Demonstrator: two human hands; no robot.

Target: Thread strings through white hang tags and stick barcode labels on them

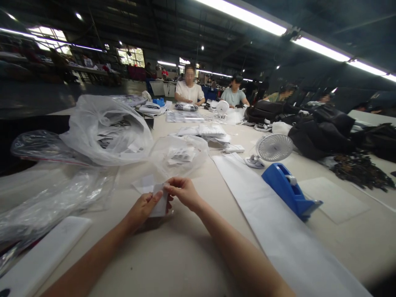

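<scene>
Near the middle of the frame, slightly left and below centre, the left hand (142, 210) grips a small white card (159, 203), its thumb lying across the front and its fingertips showing at the right edge. The right hand (182, 192) pinches the card's upper right corner between thumb and fingers. The card is held tilted over the pale worktop (185, 260). Just behind it lie loose white slips (146, 184), and beyond them an open small plastic bag (198, 153) with printed labels (181, 155) in it. A large plastic bag (81, 123), also open and holding many printed pieces, stands left of centre, beside a flat clear pouch (40, 144). Crumpled clear plastic (62, 198) spreads along the left edge, above a long white board (46, 258) in the lower left. To the right of the hands, a long white sheet (262, 214) runs diagonally to the lower right corner, with a blue tape dispenser (283, 187) beside it and a white fan (274, 147) behind the dispenser. Black fabric items (321, 130) and a dark brown heap (361, 171) fill the right side. Across the worktop, in the upper middle, sit a person in a white top (189, 91) and a person in a light blue-green top (234, 97).
</scene>
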